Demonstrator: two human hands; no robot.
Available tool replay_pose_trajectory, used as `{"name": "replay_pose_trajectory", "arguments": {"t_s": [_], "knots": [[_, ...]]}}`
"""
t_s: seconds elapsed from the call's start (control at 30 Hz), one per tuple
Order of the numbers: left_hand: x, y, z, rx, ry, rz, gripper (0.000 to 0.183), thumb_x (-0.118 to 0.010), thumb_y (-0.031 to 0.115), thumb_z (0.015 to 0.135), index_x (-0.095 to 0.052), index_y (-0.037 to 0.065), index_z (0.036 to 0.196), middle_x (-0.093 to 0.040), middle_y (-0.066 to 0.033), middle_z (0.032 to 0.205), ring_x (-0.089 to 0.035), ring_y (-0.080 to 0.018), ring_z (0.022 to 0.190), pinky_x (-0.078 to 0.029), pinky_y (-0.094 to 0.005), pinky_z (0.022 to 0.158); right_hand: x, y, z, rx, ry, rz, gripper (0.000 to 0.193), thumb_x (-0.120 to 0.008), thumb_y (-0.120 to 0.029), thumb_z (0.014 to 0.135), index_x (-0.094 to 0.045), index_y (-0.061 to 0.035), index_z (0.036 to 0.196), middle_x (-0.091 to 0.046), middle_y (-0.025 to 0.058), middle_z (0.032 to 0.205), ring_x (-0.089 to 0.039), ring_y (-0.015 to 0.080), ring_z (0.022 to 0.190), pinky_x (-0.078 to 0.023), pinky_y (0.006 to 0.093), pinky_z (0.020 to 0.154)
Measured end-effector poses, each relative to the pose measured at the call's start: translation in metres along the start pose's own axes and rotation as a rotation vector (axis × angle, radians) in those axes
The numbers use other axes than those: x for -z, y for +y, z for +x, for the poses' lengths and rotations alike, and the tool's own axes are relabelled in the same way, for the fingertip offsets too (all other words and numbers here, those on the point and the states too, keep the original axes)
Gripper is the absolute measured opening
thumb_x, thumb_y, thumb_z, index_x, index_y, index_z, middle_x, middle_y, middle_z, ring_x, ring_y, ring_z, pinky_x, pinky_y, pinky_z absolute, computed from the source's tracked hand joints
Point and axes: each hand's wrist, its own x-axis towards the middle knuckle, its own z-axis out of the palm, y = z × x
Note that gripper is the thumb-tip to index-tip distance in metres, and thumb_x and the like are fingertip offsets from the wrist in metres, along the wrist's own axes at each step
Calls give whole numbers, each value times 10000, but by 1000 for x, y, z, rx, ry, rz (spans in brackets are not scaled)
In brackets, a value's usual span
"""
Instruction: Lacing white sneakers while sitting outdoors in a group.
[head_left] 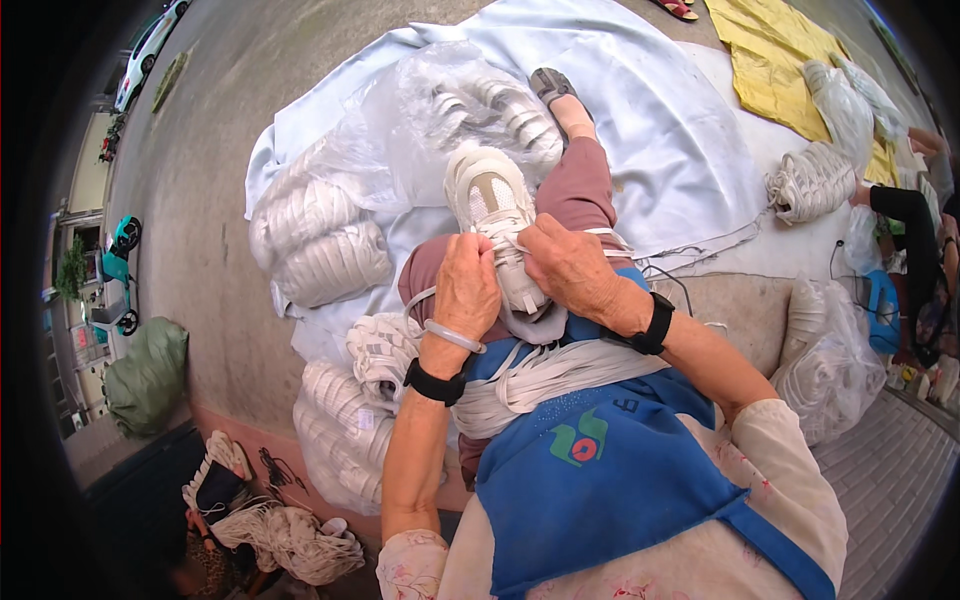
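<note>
A white and beige sneaker (490,190) lies on my lap, its toe pointing away from me. My left hand (468,282) is closed at the left side of the sneaker's lacing, pinching a white shoelace (421,297) that loops out beside it. From the right, my right hand (578,268) grips the lace over the shoe's tongue with bent fingers. More lace trails past it over my right knee. A thick bundle of loose white laces (560,372) rests across my lap, on the blue apron (600,460). The fingertips are partly hidden.
Plastic-wrapped stacks of white shoes (330,265) sit on a pale blue sheet (660,150) ahead and to my left. More bagged shoes (830,380) stand at right, near another person (905,215). A heap of laces (290,540) lies lower left, and a green sack (145,380) stands farther left.
</note>
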Motion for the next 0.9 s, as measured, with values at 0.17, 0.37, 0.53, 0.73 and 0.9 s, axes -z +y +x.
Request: {"name": "replay_pose_trajectory", "arguments": {"t_s": [0.17, 0.37, 0.53, 0.73, 0.9], "knots": [[1, -3, -3, -30, -4, 11, 50, -517, 32, 876, -515, -4, 910, -555, -175, 833, -554, -339, 787, -445, -390, 714, 4, 23, 17, -329, -280, 509, 181, -541, -144, 838, -597, 23, 878, -608, 178, 758, -610, 328, 689, -474, 356, 612], [6, -5, -7, 7, -14, -30, 58, -514, 32, 844, -497, 0, 888, -523, -181, 821, -541, -363, 763, -439, -432, 682, 3, 37, 13, -248, -288, 43, 235, -487, -161, 846, -607, 41, 840, -612, 248, 755, -577, 380, 691, -463, 417, 680], [19, -8, -10, 199, -21, -90, 112, -578, 94, 824, -533, -6, 799, -574, -154, 737, -570, -290, 654, -460, -389, 626, 4, 45, 6, -310, -46, 278, 224, -529, -177, 814, -619, 28, 808, -618, 234, 744, -596, 400, 708, -469, 447, 681], [21, 1, -15, 230, -102, -74, 147, -622, 117, 827, -555, -10, 794, -596, -136, 708, -581, -256, 640, -470, -363, 619, 18, 29, -3, -348, -158, 477, 218, -611, -185, 861, -626, 32, 850, -621, 81, 729, -559, 172, 663, -462, 303, 635], [30, 7, -10, 280, -125, -135, 131, -636, 97, 812, -556, -6, 803, -594, -133, 716, -590, -257, 650, -471, -364, 621, 29, 14, -11, -358, -214, 489, 166, -635, -139, 848, -623, 24, 880, -627, 86, 720, -557, 166, 632, -456, 286, 599]]}}
